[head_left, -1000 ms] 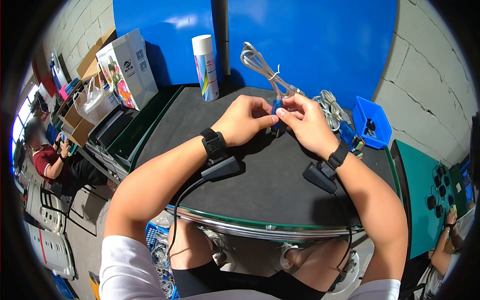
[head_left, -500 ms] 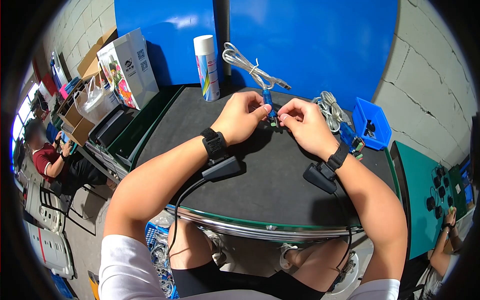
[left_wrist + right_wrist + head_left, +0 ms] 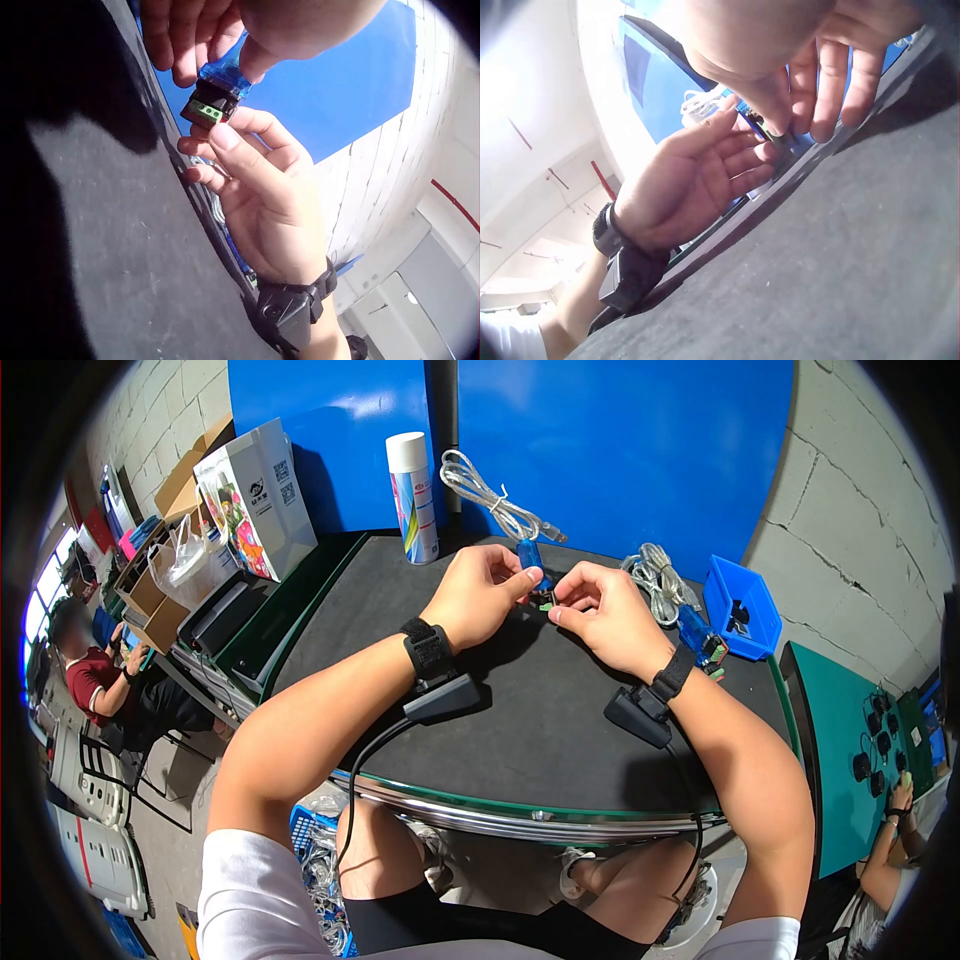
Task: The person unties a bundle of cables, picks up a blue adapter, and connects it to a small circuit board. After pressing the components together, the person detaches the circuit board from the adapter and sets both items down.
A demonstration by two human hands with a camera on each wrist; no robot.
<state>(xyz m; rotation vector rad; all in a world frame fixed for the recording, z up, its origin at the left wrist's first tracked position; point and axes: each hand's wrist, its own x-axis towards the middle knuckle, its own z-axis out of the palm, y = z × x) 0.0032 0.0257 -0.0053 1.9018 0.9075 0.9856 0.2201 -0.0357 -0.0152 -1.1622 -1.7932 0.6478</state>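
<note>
Surface: black, centre. Adapter: blue, above centre; left hand grips its body, right hand pinches its terminal end. Can: upper centre-left. Bag: upper left. Bin: right. Block wall: upper right.

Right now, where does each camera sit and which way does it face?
Head: on the head, facing forward and down at the table; left hand, right hand, arms and legs show.
Left wrist: worn there, facing the adapter; left hand close, right hand beyond.
Right wrist: worn there, facing the same adapter; right hand close, left hand beyond.
Shared: both wrist views show the adapter and both hands.
</note>
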